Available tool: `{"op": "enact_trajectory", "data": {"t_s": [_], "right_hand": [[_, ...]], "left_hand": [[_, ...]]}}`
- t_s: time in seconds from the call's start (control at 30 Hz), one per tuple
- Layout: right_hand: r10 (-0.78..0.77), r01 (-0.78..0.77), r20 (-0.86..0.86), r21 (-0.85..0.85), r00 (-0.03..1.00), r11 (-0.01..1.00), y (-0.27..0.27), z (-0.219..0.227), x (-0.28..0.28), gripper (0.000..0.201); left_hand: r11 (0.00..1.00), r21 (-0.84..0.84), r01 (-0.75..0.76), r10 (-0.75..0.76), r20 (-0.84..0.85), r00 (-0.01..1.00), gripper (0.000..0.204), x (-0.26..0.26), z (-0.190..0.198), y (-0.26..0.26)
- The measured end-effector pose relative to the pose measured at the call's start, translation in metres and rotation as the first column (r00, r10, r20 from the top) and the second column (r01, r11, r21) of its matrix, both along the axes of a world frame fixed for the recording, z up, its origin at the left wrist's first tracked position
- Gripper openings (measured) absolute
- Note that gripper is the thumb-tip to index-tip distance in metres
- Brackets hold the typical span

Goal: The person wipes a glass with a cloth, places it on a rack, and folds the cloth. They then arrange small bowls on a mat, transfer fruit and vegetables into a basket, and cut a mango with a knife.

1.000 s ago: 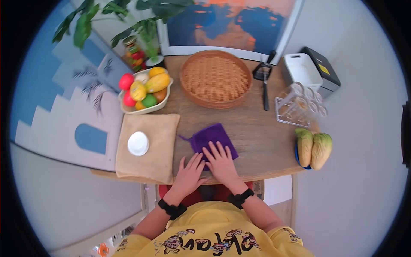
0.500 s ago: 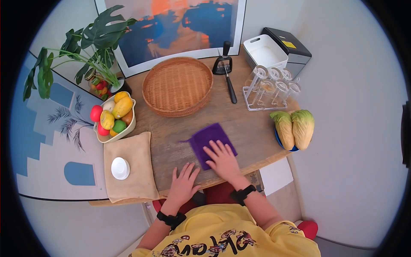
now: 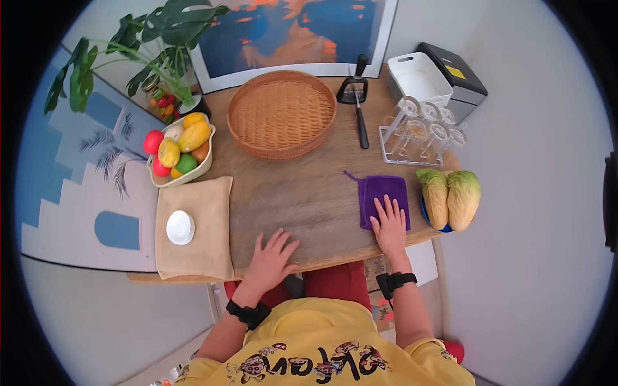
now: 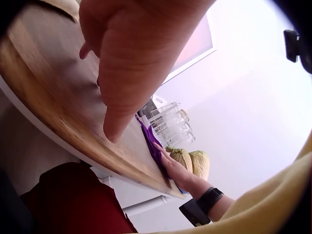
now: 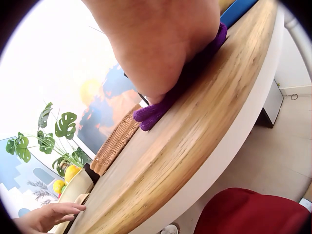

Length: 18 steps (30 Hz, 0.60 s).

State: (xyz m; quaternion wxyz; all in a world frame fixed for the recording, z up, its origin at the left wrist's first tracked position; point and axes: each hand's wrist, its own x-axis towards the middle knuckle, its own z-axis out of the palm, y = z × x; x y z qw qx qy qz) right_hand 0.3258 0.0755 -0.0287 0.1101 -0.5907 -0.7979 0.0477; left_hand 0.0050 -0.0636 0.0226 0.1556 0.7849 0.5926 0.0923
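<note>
A purple cloth [image 3: 380,193] lies flat on the wooden table at the right, its thin loop pointing to the back left. The right hand [image 3: 390,226] presses on its lower part with fingers spread and straight. In the right wrist view the purple cloth [image 5: 195,68] shows beneath the palm, its edge bunched a little. The left hand [image 3: 269,260] rests near the table's front edge, left of centre, fingers spread, holding nothing. In the left wrist view the right hand [image 4: 175,170] lies on the cloth beside the cabbages.
Two cabbages [image 3: 462,201] on a blue dish stand just right of the cloth. Behind are a glass rack [image 3: 418,138], a white bin [image 3: 420,77], a peeler-like tool [image 3: 362,122] and a round wicker tray [image 3: 282,114]. At left: a fruit basket [image 3: 187,178], and a white bowl [image 3: 181,227] on beige fabric.
The right hand and the purple cloth under it have moved right across the table, toward the cabbages. The left hand has come off the cloth and lies on the table. The head view has shifted.
</note>
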Motion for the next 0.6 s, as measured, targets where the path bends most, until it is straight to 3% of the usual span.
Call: {"op": "enact_trajectory", "data": {"t_s": [0.07,0.17,0.3,0.43,0.6], "right_hand": [[0.007,-0.008,0.025,0.062,1.0,0.998,0.003,-0.006,0.003,0.055],[0.025,-0.029,0.052,0.084,0.998,0.996,0.006,-0.013,0.006,0.056],[0.013,-0.019,0.094,0.066,0.995,0.998,0.011,-0.019,0.008,0.053],[0.016,-0.019,0.11,0.033,0.994,0.999,0.01,-0.016,0.008,0.051],[0.009,-0.013,0.112,0.037,0.994,0.999,0.012,-0.02,0.01,0.051]], "left_hand": [[0.997,0.004,-0.081,0.081,-0.026,0.996,0.062,-0.011,0.009,0.0],[0.945,0.201,-0.259,0.271,-0.036,0.962,0.066,-0.047,0.029,-0.008],[0.793,0.328,-0.513,0.569,-0.099,0.816,0.078,-0.107,0.056,-0.018],[0.656,0.278,-0.702,0.746,-0.102,0.658,0.098,-0.165,0.057,-0.039],[0.654,0.121,-0.747,0.757,-0.091,0.647,0.107,-0.201,0.032,-0.039]]}}
